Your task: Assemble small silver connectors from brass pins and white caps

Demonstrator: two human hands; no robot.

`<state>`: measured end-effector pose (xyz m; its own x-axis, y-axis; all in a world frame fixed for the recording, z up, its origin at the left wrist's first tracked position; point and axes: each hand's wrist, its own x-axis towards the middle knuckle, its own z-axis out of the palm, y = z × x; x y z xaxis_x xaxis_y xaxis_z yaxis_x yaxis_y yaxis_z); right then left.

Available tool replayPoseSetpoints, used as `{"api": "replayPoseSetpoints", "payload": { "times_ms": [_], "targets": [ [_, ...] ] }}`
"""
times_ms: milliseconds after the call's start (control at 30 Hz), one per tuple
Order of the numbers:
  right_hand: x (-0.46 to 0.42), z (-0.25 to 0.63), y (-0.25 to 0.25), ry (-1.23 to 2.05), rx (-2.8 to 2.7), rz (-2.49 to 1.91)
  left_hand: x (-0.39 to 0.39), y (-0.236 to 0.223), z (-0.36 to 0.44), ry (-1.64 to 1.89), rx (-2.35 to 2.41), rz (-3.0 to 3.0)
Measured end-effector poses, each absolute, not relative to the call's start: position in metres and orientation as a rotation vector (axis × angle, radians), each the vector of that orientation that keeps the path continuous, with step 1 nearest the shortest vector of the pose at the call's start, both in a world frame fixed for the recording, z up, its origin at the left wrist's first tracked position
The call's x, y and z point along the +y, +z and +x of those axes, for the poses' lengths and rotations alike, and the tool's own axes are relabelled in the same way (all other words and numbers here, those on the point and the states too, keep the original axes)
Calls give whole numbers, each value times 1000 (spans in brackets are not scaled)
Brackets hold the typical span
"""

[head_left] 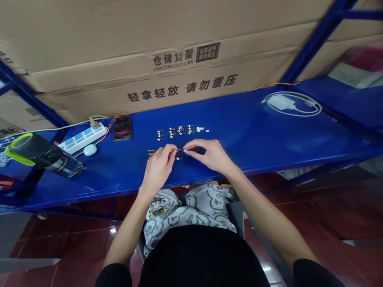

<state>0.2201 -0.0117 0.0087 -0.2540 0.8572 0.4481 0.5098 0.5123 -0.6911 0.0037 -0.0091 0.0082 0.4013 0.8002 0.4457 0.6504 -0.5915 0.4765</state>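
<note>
Blue surface (245, 123) spans the view before a printed cardboard carton (94, 34). Well out to the left of the left hand (157, 166) are a dark bottle (50, 156) with a lime-green loop, then a white power strip (84, 138). Just beyond the left hand's knuckles lie loose brass-coloured pins (151, 151), too small to tell whether threaded. That hand pinches a thin brass-coloured pin (180, 150), which bridges the gap between both hands. It should be light and stiff, perhaps slick, so a grip at its outer end seems surest. Ahead of the fingertips sit rows of similar pins with white parts (180, 130). The right hand (214, 155) pinches a small white piece (185, 151) at the pin's other end; whether they touch I cannot tell. It looks light and rigid, easily dropped, best taken by its edge. Beyond that hand lie loose white pieces (200, 129); well to its right, a coiled white cable (293, 103).
</note>
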Motion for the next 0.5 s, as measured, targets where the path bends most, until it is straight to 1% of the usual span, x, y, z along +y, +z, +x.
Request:
{"api": "replayPoseSetpoints", "payload": {
  "times_ms": [233, 500],
  "targets": [
    [-14, 215, 12, 446, -1922, -1102, -11, 8, 5, 987, 1217, 2439],
    [-13, 217, 12, 500, -1854, -1112, -8, 5, 3, 1031, 1178, 2380]
  ]
}}
